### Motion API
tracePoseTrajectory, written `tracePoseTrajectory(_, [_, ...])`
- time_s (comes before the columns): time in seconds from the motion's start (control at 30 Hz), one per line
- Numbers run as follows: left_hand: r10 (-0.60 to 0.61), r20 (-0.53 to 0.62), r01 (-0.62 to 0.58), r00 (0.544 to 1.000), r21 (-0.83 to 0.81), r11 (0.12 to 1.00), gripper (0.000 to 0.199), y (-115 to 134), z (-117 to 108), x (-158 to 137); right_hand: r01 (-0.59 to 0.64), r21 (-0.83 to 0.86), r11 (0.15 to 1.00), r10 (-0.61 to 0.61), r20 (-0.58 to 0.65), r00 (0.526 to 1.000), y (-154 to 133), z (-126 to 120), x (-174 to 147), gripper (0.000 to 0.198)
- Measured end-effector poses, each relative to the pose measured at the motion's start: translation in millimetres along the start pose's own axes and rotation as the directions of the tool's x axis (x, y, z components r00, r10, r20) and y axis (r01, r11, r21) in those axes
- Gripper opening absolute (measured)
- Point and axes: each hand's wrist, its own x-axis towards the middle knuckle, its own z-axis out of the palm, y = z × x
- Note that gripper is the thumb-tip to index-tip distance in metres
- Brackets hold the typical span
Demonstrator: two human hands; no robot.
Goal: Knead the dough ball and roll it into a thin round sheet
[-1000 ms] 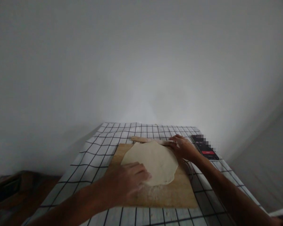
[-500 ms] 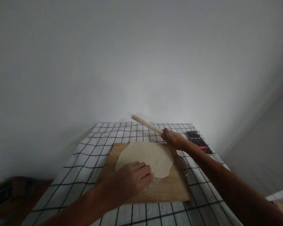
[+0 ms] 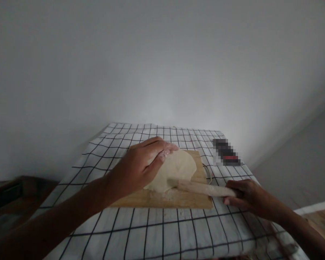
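Observation:
My left hand (image 3: 143,162) reaches over the left and far part of a flat sheet of dough (image 3: 180,166). Its fingers are stretched out close together, with flour on the fingertips and thumb; whether they touch the dough's far edge is hard to see. A wooden cutting board (image 3: 178,202) lies under the dough. My right hand (image 3: 246,198) is closed round one end of a pale wooden rolling pin (image 3: 203,188). The pin's other end, blurred, is over the near edge of the dough.
A white cloth with black grid lines (image 3: 173,231) covers the table. A phone (image 3: 227,153), partly pixelated, lies at the right edge. The board has a metal ring handle (image 3: 209,175) on its right. A plain wall stands behind.
My right hand has brought the rolling pin down and nearer, from above the board's far side to its near right. My left hand has moved from the near edge to the far side.

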Motion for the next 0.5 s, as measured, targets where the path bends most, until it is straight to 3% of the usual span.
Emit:
tracePoseTrajectory(0.23, [-0.007, 0.153, 0.024, 0.988, -0.104, 0.994, 0.036, 3, 76, 32, 0.060, -0.089, 0.994, -0.061, -0.015, 0.998, 3, -11, 27, 0.039])
tracePoseTrajectory(0.37, [-0.095, 0.185, 0.088, 0.978, 0.042, 0.995, 0.034, 1, 111, 42, 0.093, -0.102, 0.990, -0.090, 0.034, 0.995, 7, -13, 43, 0.041])
tracePoseTrajectory(0.5, [-0.198, 0.184, 0.162, 0.963, 0.195, 0.967, 0.034, 0, 131, 42, 0.106, -0.129, 0.986, -0.102, 0.040, 0.994, 9, -13, 45, 0.046])
